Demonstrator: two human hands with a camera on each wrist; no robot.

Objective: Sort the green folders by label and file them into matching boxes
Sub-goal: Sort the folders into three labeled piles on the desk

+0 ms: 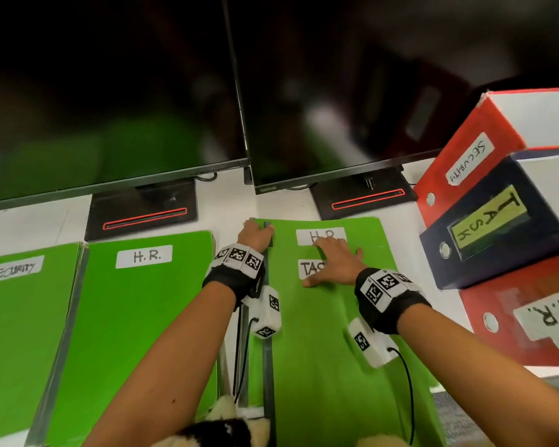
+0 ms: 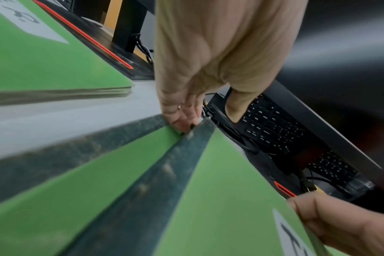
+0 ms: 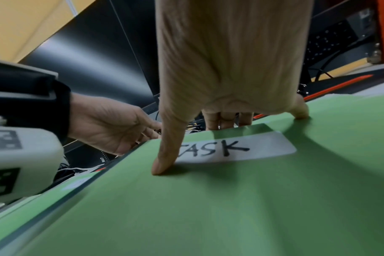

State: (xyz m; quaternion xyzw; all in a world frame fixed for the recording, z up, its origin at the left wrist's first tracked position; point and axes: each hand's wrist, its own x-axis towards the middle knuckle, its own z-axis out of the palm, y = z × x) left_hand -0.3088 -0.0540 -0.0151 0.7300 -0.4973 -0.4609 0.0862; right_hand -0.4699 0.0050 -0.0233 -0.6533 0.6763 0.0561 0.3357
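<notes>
A green folder labelled TASK (image 1: 320, 333) lies on top of a green H.R. folder (image 1: 365, 225) in front of me. My right hand (image 1: 333, 262) is spread on the TASK folder (image 3: 208, 207). Its thumb presses beside the label and its middle fingers (image 3: 228, 121) curl over the far edge. My left hand (image 1: 255, 235) pinches the far left corner of the pile at the dark spine (image 2: 184, 124), seemingly on the lower H.R. folder (image 2: 77, 181). Stacked on the right are a red SECURITY box (image 1: 465, 156), a dark blue TASK box (image 1: 491, 227) and a red H.R. box (image 1: 530, 317).
Two more green piles lie to the left, one labelled SECURITY (image 1: 13, 333) and one labelled H.R. (image 1: 142, 317). Two dark monitors (image 1: 110, 91) (image 1: 336, 91) on black stands (image 1: 142, 214) close off the back of the white desk (image 1: 29, 224). A black keyboard (image 2: 274, 129) sits behind them.
</notes>
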